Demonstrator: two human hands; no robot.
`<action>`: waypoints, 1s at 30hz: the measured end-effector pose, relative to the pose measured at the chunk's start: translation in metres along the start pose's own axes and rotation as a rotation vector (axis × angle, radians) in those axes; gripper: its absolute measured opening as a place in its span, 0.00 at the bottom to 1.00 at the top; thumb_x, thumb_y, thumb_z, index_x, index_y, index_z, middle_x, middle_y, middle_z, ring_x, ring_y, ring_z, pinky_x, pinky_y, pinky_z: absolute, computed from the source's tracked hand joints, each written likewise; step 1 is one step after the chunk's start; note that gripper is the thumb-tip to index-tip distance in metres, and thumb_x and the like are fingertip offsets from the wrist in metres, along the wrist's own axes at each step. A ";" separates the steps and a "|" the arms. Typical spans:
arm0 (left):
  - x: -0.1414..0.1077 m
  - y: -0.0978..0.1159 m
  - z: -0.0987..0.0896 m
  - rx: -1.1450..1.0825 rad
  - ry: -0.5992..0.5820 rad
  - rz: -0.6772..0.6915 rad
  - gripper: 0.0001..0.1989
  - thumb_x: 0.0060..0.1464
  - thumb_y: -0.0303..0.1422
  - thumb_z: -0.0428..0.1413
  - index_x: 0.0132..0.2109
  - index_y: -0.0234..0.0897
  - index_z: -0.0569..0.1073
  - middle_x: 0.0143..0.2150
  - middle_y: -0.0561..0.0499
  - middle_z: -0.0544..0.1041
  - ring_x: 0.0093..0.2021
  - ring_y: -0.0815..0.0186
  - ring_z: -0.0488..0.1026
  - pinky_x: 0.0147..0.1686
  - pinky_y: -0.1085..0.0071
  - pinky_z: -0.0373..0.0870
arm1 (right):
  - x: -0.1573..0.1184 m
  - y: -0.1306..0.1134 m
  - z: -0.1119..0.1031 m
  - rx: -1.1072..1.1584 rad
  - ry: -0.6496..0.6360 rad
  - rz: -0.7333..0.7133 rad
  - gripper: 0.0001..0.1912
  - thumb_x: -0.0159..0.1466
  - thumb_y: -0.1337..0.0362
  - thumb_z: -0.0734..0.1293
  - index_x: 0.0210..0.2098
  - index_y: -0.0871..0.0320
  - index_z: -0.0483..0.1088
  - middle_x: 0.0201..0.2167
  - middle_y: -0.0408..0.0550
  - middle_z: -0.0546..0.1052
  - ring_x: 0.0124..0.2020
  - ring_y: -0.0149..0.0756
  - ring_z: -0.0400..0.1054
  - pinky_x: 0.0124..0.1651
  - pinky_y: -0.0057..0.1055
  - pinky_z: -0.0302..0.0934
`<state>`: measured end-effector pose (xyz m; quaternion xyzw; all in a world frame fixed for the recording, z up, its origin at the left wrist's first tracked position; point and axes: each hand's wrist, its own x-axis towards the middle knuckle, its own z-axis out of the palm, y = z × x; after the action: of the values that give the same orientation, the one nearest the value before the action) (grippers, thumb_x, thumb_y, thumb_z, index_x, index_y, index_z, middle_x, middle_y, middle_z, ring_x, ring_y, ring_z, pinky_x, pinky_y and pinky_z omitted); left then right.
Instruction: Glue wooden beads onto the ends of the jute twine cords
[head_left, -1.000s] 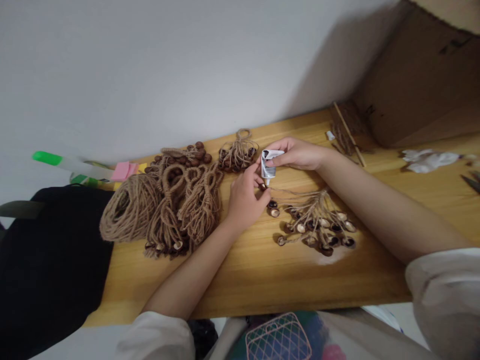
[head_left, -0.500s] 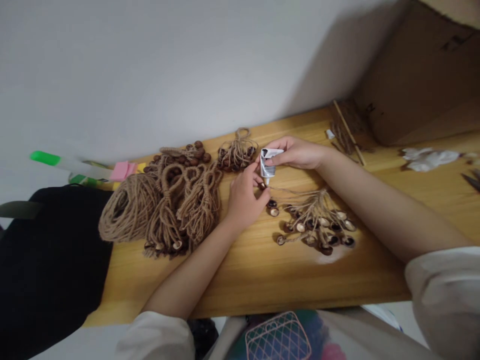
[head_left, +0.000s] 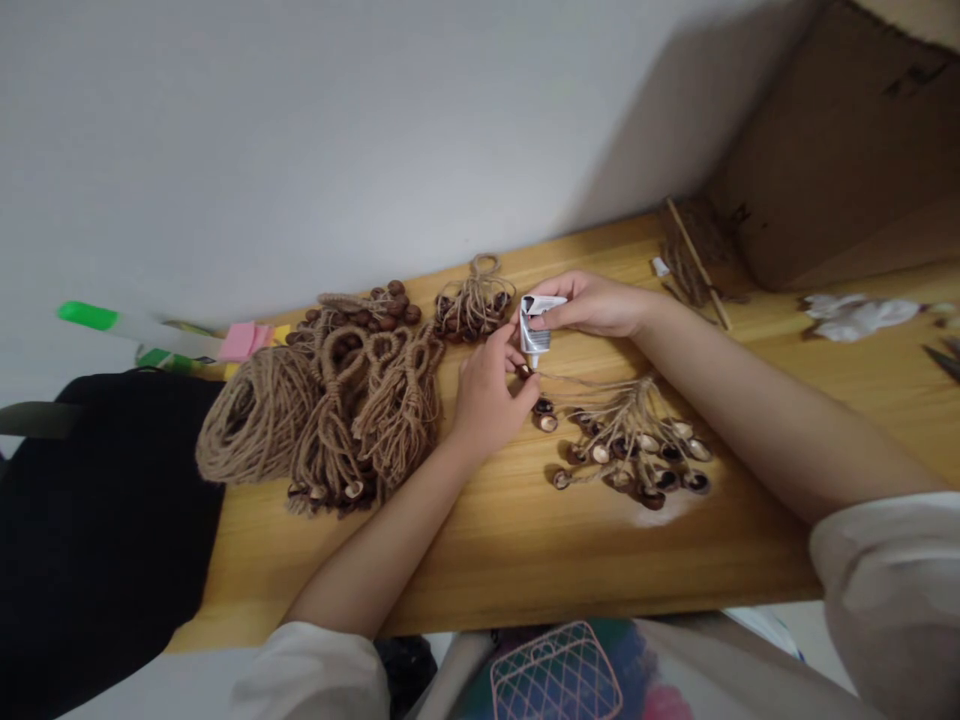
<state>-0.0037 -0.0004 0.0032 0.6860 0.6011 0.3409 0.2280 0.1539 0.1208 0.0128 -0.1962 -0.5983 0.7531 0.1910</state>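
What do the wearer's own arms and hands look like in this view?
Both the left hand and the right hand are bare, with no gloves or visible rings. Pale, loose sleeves cover the upper arms and leave the forearms uncovered. No markings show on the sleeves.

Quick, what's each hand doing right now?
Left hand: closed on a small brown shell.
Right hand: closed on a white tube, nozzle down.
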 end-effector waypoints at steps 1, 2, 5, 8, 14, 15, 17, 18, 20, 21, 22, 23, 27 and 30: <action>0.000 0.000 0.000 0.001 -0.002 -0.001 0.28 0.47 0.25 0.57 0.56 0.39 0.60 0.37 0.52 0.74 0.37 0.66 0.70 0.45 0.64 0.64 | 0.000 0.000 0.000 0.002 -0.003 0.001 0.13 0.52 0.64 0.74 0.35 0.64 0.74 0.31 0.46 0.78 0.32 0.28 0.70 0.39 0.27 0.64; 0.000 0.000 0.000 0.002 -0.004 -0.001 0.29 0.47 0.26 0.57 0.56 0.39 0.60 0.37 0.52 0.74 0.37 0.66 0.70 0.44 0.64 0.65 | 0.000 0.000 0.000 0.005 -0.006 0.003 0.13 0.52 0.64 0.74 0.35 0.64 0.74 0.31 0.46 0.78 0.32 0.29 0.70 0.39 0.27 0.64; 0.000 0.001 0.000 0.001 -0.008 -0.001 0.29 0.47 0.26 0.57 0.56 0.39 0.60 0.37 0.52 0.74 0.37 0.66 0.70 0.45 0.64 0.64 | 0.000 0.000 0.000 0.011 -0.007 0.007 0.13 0.52 0.64 0.74 0.35 0.64 0.74 0.31 0.46 0.78 0.32 0.28 0.70 0.39 0.26 0.64; 0.000 0.001 -0.001 0.000 -0.011 -0.003 0.29 0.47 0.26 0.57 0.57 0.38 0.60 0.37 0.51 0.74 0.37 0.66 0.70 0.45 0.64 0.64 | 0.000 0.000 0.000 0.011 0.003 0.007 0.13 0.52 0.64 0.74 0.34 0.64 0.74 0.31 0.47 0.78 0.32 0.28 0.70 0.39 0.26 0.64; 0.000 0.001 -0.001 0.011 -0.008 -0.007 0.29 0.47 0.26 0.57 0.57 0.38 0.60 0.37 0.52 0.73 0.38 0.66 0.70 0.45 0.64 0.64 | 0.000 0.001 0.000 0.004 0.012 0.009 0.12 0.52 0.64 0.74 0.34 0.64 0.74 0.31 0.46 0.78 0.32 0.28 0.70 0.39 0.26 0.64; 0.000 0.001 0.000 0.014 -0.006 -0.004 0.29 0.47 0.26 0.57 0.57 0.38 0.60 0.37 0.52 0.74 0.38 0.66 0.70 0.45 0.64 0.64 | 0.000 0.000 0.000 0.002 0.008 0.007 0.12 0.52 0.64 0.74 0.34 0.64 0.74 0.31 0.46 0.78 0.32 0.28 0.70 0.38 0.26 0.64; 0.000 0.000 0.000 0.015 -0.002 0.006 0.28 0.47 0.26 0.57 0.56 0.38 0.60 0.37 0.52 0.74 0.38 0.66 0.70 0.45 0.64 0.65 | 0.000 0.000 0.000 -0.001 0.002 -0.001 0.11 0.53 0.64 0.73 0.33 0.64 0.73 0.30 0.45 0.78 0.31 0.28 0.70 0.38 0.26 0.64; 0.000 0.000 0.000 0.013 -0.001 0.009 0.28 0.47 0.26 0.57 0.56 0.39 0.60 0.37 0.52 0.74 0.37 0.66 0.70 0.45 0.64 0.65 | 0.000 0.000 0.000 -0.003 0.000 -0.004 0.11 0.53 0.64 0.73 0.33 0.64 0.73 0.30 0.45 0.78 0.31 0.27 0.70 0.37 0.26 0.64; 0.000 0.000 0.000 0.010 0.000 0.009 0.28 0.47 0.26 0.57 0.56 0.39 0.61 0.37 0.52 0.74 0.37 0.66 0.70 0.44 0.64 0.65 | 0.000 -0.001 0.000 -0.008 0.001 -0.003 0.11 0.53 0.63 0.73 0.33 0.64 0.73 0.30 0.45 0.77 0.31 0.27 0.70 0.37 0.26 0.64; 0.000 0.000 0.000 0.009 0.000 0.007 0.28 0.47 0.26 0.57 0.56 0.39 0.61 0.37 0.52 0.74 0.37 0.66 0.70 0.44 0.65 0.65 | 0.000 -0.001 0.001 -0.011 0.004 -0.001 0.11 0.53 0.63 0.73 0.33 0.64 0.73 0.30 0.45 0.77 0.31 0.27 0.70 0.38 0.26 0.64; 0.000 0.000 0.000 0.009 0.001 0.007 0.28 0.47 0.26 0.57 0.56 0.39 0.61 0.37 0.52 0.74 0.37 0.66 0.70 0.44 0.65 0.65 | 0.000 -0.002 0.001 -0.012 0.009 0.001 0.12 0.53 0.63 0.73 0.33 0.64 0.73 0.30 0.45 0.77 0.31 0.27 0.69 0.38 0.26 0.64; 0.000 -0.001 0.000 0.010 0.000 0.009 0.28 0.47 0.26 0.57 0.56 0.39 0.61 0.37 0.52 0.74 0.37 0.66 0.70 0.44 0.65 0.65 | 0.000 -0.002 0.001 -0.013 0.014 0.002 0.12 0.53 0.63 0.73 0.33 0.65 0.73 0.30 0.45 0.77 0.31 0.27 0.69 0.38 0.26 0.64; 0.000 -0.001 0.001 0.015 0.000 0.016 0.28 0.47 0.26 0.57 0.56 0.38 0.60 0.37 0.52 0.74 0.37 0.66 0.70 0.44 0.64 0.64 | 0.000 -0.002 0.002 0.003 0.022 0.009 0.12 0.52 0.63 0.74 0.32 0.65 0.73 0.30 0.45 0.77 0.31 0.27 0.69 0.38 0.26 0.64; 0.000 -0.001 0.001 0.010 -0.001 0.017 0.28 0.47 0.25 0.57 0.56 0.38 0.60 0.38 0.51 0.74 0.37 0.66 0.69 0.44 0.64 0.64 | 0.000 -0.002 0.002 0.023 0.018 0.011 0.12 0.52 0.63 0.74 0.32 0.64 0.73 0.29 0.45 0.77 0.31 0.27 0.69 0.38 0.26 0.64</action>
<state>-0.0037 -0.0004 0.0022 0.6923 0.5969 0.3394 0.2218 0.1528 0.1195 0.0156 -0.2041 -0.5869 0.7590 0.1945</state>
